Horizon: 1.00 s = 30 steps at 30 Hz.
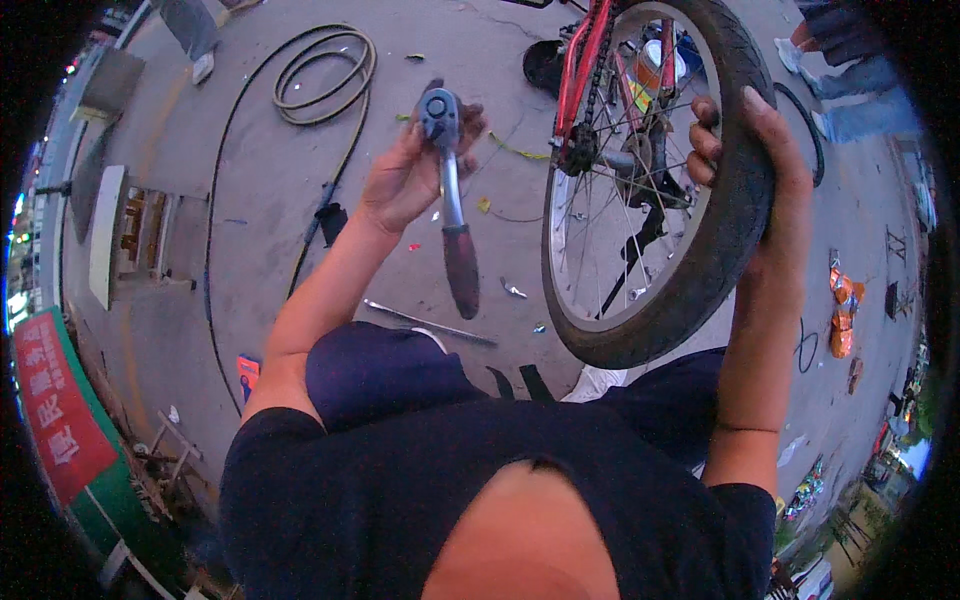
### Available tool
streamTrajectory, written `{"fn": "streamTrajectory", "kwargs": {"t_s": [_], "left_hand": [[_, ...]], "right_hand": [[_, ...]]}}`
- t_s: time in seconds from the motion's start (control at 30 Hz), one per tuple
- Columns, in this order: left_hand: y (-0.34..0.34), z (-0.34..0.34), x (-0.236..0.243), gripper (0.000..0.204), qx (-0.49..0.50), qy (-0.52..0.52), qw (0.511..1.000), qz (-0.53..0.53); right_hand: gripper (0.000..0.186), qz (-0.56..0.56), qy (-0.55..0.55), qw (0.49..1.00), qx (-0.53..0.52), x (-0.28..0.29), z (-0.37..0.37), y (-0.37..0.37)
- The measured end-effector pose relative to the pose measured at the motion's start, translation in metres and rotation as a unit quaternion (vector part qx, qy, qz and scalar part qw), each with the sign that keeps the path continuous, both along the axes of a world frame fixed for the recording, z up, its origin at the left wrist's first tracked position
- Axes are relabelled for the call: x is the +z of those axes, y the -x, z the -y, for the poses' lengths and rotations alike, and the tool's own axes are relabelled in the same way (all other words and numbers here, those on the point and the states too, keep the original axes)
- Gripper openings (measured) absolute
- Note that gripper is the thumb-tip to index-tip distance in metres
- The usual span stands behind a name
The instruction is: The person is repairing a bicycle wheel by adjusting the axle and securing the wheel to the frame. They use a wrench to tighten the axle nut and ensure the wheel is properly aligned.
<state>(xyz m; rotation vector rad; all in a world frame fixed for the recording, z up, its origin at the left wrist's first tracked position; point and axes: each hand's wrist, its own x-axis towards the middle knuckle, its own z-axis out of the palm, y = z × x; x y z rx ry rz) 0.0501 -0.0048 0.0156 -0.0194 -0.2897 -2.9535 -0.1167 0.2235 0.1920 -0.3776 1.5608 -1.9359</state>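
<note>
A ratchet wrench (455, 200) with a round metal head and a dark grip is in my left hand (405, 175). Its head lies at my fingers and its grip hangs down toward me. My right hand (755, 150) is wrapped round the black tyre (735, 235) of a bicycle wheel, its fingertips showing on the inner side by the rim. The wheel stands tilted at the red bicycle frame (583, 70). Spokes and the chain (593, 95) show on its left side. The wrench is apart from the wheel.
A coiled hose (335, 75) lies on the ground at the far left. A long thin metal bar (430, 323) rests before my knees. Behind the wheel stands a jar with a white lid (660, 60). Orange packets (842, 310) lie at the right. Other people's legs (865, 95) show at the far right.
</note>
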Motion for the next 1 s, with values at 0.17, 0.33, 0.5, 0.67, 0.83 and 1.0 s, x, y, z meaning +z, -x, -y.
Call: {"fn": "streamTrajectory", "kwargs": {"t_s": [0.17,0.33,0.5,0.67,0.83,1.0], "left_hand": [[0.004,-0.007,-0.035,0.041,-0.014,0.138,0.985,0.102],[0.001,-0.004,-0.072,0.033,-0.021,0.134,0.977,0.167],[0.003,-0.008,-0.076,0.042,0.081,0.26,0.926,0.26],[0.013,0.004,-0.062,0.06,0.069,0.505,0.79,0.34],[0.02,0.0,-0.052,0.055,0.139,0.675,0.624,0.367],[0.012,0.008,-0.031,0.037,0.097,0.474,0.83,0.277]], "right_hand": [[0.048,-0.028,0.012,0.999,0.014,0.002,0.006,-0.003],[0.05,-0.058,0.016,0.997,0.042,0.003,0.006,-0.009],[0.05,-0.063,0.024,0.996,0.052,-0.001,0.001,-0.006],[0.045,-0.044,0.025,0.998,0.042,-0.001,0.002,-0.007],[0.038,-0.008,-0.001,1.0,0.01,0.0,0.003,-0.008],[0.031,0.039,-0.073,0.995,-0.053,0.012,0.004,-0.014]]}}
